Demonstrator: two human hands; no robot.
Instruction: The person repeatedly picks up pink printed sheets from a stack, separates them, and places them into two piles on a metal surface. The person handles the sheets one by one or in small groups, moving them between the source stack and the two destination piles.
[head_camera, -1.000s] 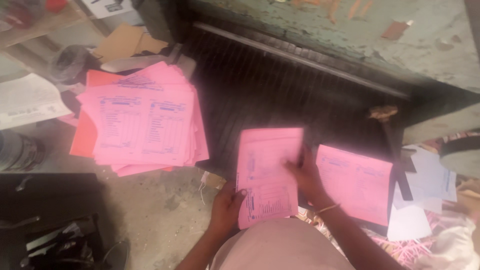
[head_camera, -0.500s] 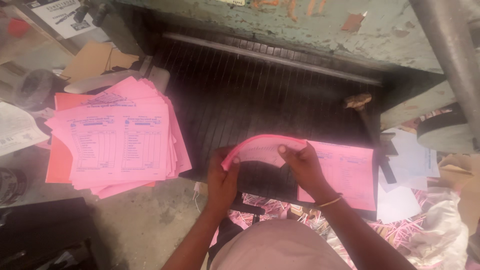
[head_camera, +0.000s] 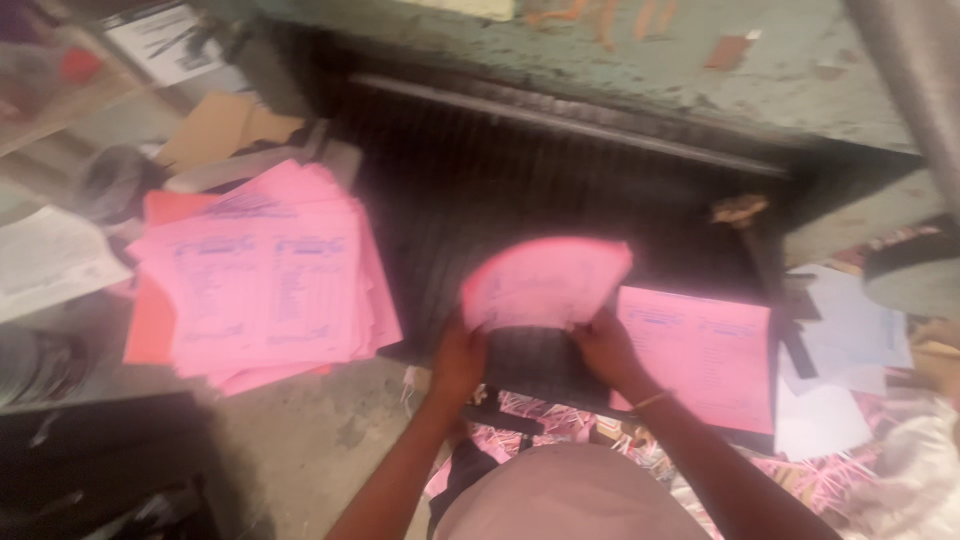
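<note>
Both hands hold a bundle of pink paper sheets (head_camera: 545, 280) lifted off the dark ribbed machine bed (head_camera: 560, 190); the bundle is bowed and motion-blurred. My left hand (head_camera: 460, 360) grips its lower left edge. My right hand (head_camera: 603, 345), with a thin bangle on the wrist, grips its lower right edge. A second pink printed stack (head_camera: 700, 355) lies flat on the bed just right of my right hand. A large loose pile of pink printed sheets (head_camera: 265, 280) lies to the left, over orange sheets.
A green metal machine housing (head_camera: 700, 70) rises behind the bed. White papers (head_camera: 840, 380) lie at the right, pink paper trimmings (head_camera: 560, 415) at the front edge. Cardboard pieces (head_camera: 220, 130) and a white printed sheet (head_camera: 50, 260) sit at the left.
The pink bundle lay flat on the bed under my hands; both hands have since lifted it and flexed it upward. The camera view has shifted slightly.
</note>
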